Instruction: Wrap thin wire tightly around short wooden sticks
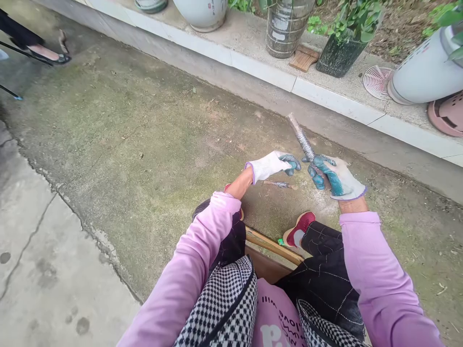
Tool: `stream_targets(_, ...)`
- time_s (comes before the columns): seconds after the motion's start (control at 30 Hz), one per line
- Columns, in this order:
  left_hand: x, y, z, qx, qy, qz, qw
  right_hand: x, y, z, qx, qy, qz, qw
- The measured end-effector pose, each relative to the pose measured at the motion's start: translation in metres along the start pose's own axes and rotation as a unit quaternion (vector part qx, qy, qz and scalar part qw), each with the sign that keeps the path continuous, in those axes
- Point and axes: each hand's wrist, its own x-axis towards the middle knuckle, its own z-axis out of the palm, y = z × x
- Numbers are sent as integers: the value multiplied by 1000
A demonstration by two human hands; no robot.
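My right hand [336, 176], in a white glove with teal-coated fingers, is wrapped round the lower part of a wooden stick wound with silvery wire or thread [305, 144]. The stick tilts up and away, its bare end [293, 121] pointing toward the ledge. Just left of it, my left hand [280, 164], gloved the same way, has its fingers curled together. Whatever those fingers may pinch is too small to make out. On the ground below the hands lies a second, smaller wound stick [280, 184].
Ahead runs a tiled ledge [260, 67] bearing a white pot [202, 12], a clear plastic container [287, 29], a black planter [340, 55] and a tipped white pot [427, 67]. A wooden bar [273, 244] lies between my legs. Another person's foot [50, 54] shows at upper left.
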Motion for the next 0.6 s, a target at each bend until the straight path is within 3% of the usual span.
stream_targets(0.2,-9,3,3,-28,-56,-3,998,11,3,2,1,47,4,999)
stream_targets(0.37,-16,7,12,57,57,-53,995,11,1,1,25,61,-2,998)
stream_targets(0.6,-19,19,9,-45,92,-32,994,10,-3,-8,47,71,1,996)
